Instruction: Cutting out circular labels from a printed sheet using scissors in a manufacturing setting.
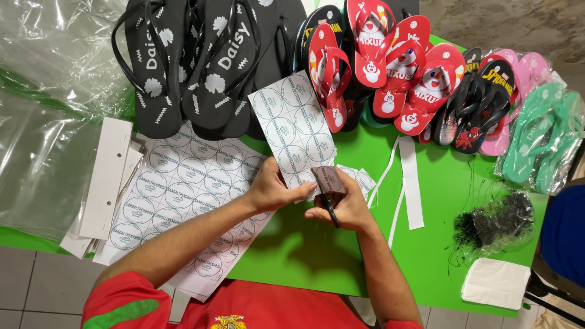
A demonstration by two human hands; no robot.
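I note a green table [292, 256] as the reference surface. At its far edge lie black sandals [201, 61], then red sandals [390, 67] beside them, with pink and green pairs [539, 131] at the far right end. On the table's left side rests a stack of label sheets [177, 189], printed with round stickers, partly over white card strips [106, 176]. A bag of black ties [496, 222] sits at the right side, a white cloth [495, 283] just nearer than it. Above the table's middle, my left hand [274, 190] is closed on the lower edge of a single sheet [295, 131]. My right hand [344, 207] grips black scissors [329, 195], blades touching that sheet.
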